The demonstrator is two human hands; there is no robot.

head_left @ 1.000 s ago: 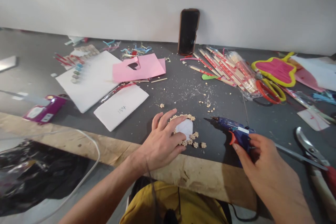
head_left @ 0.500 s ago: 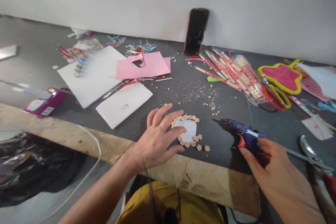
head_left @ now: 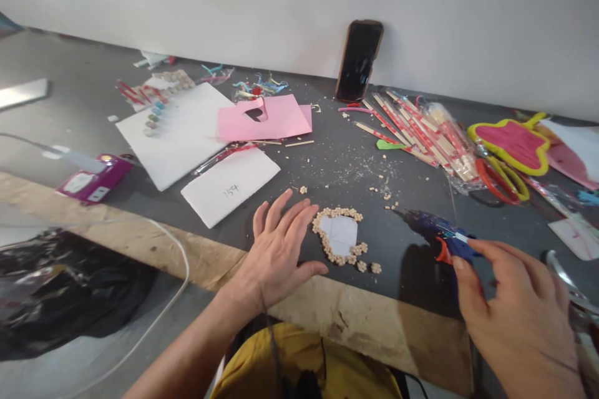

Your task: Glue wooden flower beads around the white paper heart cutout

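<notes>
My left hand [head_left: 276, 246] lies with fingers spread just left of a small white paper piece [head_left: 343, 235] and holds nothing. Clusters of tiny pale wood-coloured pieces [head_left: 325, 246] border most of this paper, leaving part of its right side bare. Two loose clusters [head_left: 369, 267] sit below its lower right corner. One more cluster [head_left: 303, 190] is beyond my fingertips. To the right, my right hand [head_left: 510, 299] grips a blue glue gun [head_left: 435, 227] with an orange-red trigger, its nozzle pointing left. My palm hides much of the handle.
A phone [head_left: 359, 61] leans against the wall. Wrapped chopsticks [head_left: 412, 128] and scissors [head_left: 503, 179] lie at right. Pink paper [head_left: 281, 117], a white sheet [head_left: 175, 137] and a folded white paper [head_left: 231, 186] are at left. A purple box [head_left: 96, 179] with a cable stands near the table edge.
My left hand has drawn back leftward off the bordered paper, uncovering its left side. My right hand is still on the glue gun. The whole view has shifted slightly.
</notes>
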